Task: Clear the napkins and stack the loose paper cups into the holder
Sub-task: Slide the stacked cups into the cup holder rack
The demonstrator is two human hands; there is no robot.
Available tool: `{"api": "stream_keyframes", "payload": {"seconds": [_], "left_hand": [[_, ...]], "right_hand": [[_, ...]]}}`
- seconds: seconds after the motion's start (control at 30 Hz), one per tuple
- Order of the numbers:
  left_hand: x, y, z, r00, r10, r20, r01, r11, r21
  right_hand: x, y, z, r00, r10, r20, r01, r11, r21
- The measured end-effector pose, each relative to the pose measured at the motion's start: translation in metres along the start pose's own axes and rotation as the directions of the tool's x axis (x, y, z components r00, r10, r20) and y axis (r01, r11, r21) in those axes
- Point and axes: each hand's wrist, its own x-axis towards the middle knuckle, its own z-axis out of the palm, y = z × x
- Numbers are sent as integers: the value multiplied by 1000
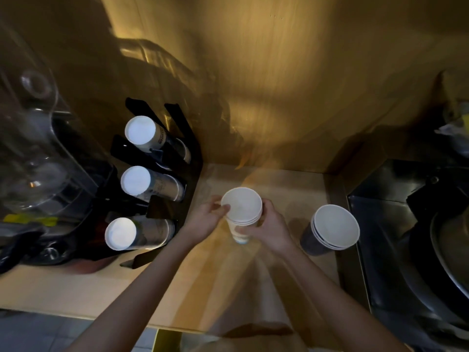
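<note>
A small nested stack of white paper cups (pixel 241 212) is held upright over the wooden counter (pixel 76 290). My right hand (pixel 269 224) wraps its side and lower part. My left hand (pixel 210 219) touches its rim from the left, fingers pinching the edge. A second nested stack of dark-walled cups (pixel 330 229) stands on the counter to the right. The black cup holder (pixel 177 153) at the left carries three rows of cups lying on their sides, white bottoms facing me: top (pixel 140 133), middle (pixel 135 180), bottom (pixel 120 233). No napkins are visible.
A clear-domed machine (pixel 38 148) stands left of the holder. A wooden wall (pixel 279 85) backs the counter. To the right lies a dark metal sink area (pixel 406 237) with a round black vessel (pixel 444 250). Crumpled items (pixel 454 130) sit at the far right.
</note>
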Motion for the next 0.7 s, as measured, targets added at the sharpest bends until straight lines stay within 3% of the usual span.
{"api": "stream_keyframes", "payload": {"seconds": [0.07, 0.17, 0.3, 0.4, 0.47, 0.5, 0.57, 0.63, 0.7], "left_hand": [[-11, 0, -15, 989, -145, -1, 142, 970, -198], [-33, -2, -41, 957, -259, 131, 290, 877, -384], [-64, -3, -74, 922, -243, 300, 361, 820, -445], [-86, -10, -90, 924, -197, 328, 336, 828, -448], [-99, -16, -99, 940, -134, 313, 282, 822, -495], [-106, -18, -104, 951, -98, 293, 243, 823, -514], [-120, -23, -115, 975, -32, 220, 146, 838, -526], [-131, -27, -126, 992, 55, 116, 9, 873, -487], [-142, -29, -136, 988, 151, -34, -152, 906, -396]], "right_hand": [[-6, -18, 0, 997, -78, 3, 78, 997, 11], [-18, -45, 2, 948, -319, 24, 320, 943, -89], [-38, -70, 12, 732, -659, 173, 670, 650, -358], [-50, -80, 28, 555, -806, 208, 787, 427, -445], [-58, -85, 39, 514, -837, 189, 801, 389, -456], [-63, -88, 44, 533, -831, 159, 785, 417, -458], [-73, -96, 52, 641, -765, 58, 723, 577, -380], [-82, -108, 58, 797, -604, 25, 601, 786, -148], [-86, -120, 66, 904, -408, 128, 384, 906, 176]]}}
